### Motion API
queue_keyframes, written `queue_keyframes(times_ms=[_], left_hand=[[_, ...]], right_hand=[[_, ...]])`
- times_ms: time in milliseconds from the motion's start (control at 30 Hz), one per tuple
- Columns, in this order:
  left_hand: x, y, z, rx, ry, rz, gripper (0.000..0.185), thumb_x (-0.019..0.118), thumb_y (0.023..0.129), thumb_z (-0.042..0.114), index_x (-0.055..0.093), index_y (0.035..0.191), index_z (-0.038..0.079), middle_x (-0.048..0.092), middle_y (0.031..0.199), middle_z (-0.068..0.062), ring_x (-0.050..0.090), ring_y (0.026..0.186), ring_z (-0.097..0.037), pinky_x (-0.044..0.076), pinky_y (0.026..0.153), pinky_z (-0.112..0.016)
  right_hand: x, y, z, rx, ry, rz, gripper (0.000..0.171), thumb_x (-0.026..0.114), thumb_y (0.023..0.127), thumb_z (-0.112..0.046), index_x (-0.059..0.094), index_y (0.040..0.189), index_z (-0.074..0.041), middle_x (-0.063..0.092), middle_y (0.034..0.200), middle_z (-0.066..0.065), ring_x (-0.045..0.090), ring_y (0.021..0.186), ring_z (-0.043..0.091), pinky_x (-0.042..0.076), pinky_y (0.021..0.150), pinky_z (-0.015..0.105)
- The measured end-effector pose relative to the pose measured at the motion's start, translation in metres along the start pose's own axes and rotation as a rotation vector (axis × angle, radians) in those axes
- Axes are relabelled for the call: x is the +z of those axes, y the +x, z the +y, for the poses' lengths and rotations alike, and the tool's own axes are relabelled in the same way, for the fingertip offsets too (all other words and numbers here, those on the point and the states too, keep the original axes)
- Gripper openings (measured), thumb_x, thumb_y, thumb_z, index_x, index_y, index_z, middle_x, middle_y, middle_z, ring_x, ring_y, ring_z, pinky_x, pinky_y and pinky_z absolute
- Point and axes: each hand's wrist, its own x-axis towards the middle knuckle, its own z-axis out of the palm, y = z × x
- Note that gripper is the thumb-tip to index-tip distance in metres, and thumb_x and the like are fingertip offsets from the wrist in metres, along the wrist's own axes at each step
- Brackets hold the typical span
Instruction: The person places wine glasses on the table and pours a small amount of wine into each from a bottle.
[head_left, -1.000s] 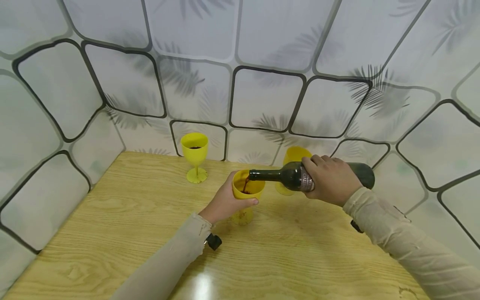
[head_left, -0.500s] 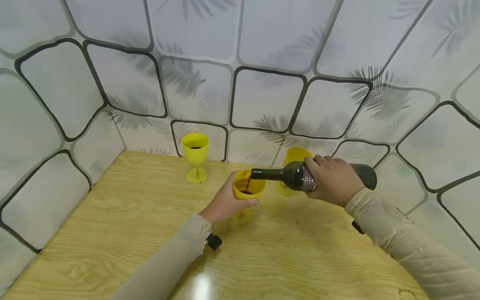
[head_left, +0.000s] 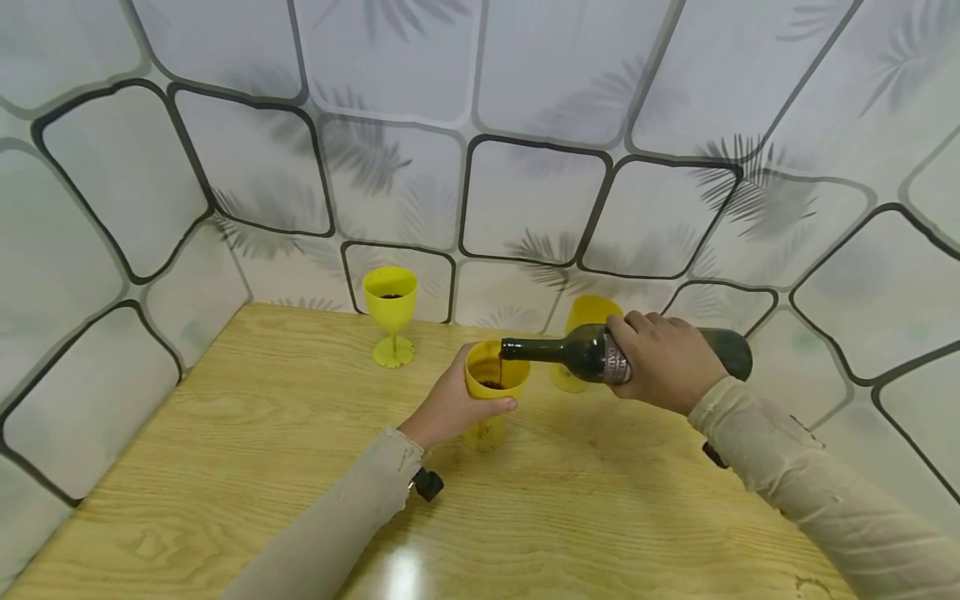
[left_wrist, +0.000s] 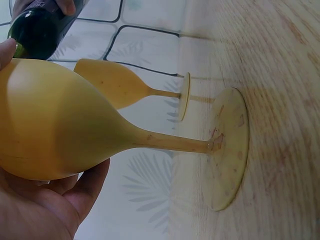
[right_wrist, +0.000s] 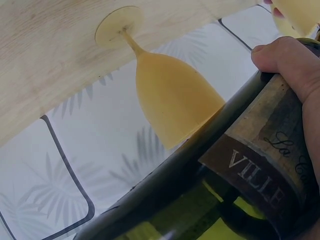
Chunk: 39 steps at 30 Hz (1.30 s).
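Bottle barely shifted, perhaps still pouring, left hand gripping goblet

Pale wooden table against leaf-patterned tiled walls

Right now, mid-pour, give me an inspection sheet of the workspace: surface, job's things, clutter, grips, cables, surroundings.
Surface: wooden table, pale grain, glare spot near the front edge.
Job's things: dark bottle held near level, its mouth over the held goblet; dark liquid inside that goblet, its foot on the table.
Clutter: far goblet with dark liquid at back left; third goblet behind the bottle.
Grips: left hand holds the goblet's bowl; right hand wraps the bottle at its label.
Cables: nothing seen.
Surroundings: patterned wall panels with leaf prints.
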Motion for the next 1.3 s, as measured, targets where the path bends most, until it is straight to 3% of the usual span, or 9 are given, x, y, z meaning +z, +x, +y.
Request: queue_keyframes(times_ms=[1300], left_hand=[[-0.0009, 0.0014, -0.0023, -0.013, 0.026, 0.013, 0.081, 0.089, 0.084, 0.029, 0.038, 0.147, 0.023, 0.057, 0.133, -0.002, 0.059, 0.117, -0.021, 0.052, 0.101, -0.041]], right_hand=[[-0.0007, 0.0022, -0.0001, -0.008, -0.018, 0.004, 0.069, 0.092, 0.059, -0.04, 0.055, 0.105, -0.005, 0.06, 0.083, 0.011, 0.062, 0.067, 0.03, 0.055, 0.055, 0.047]])
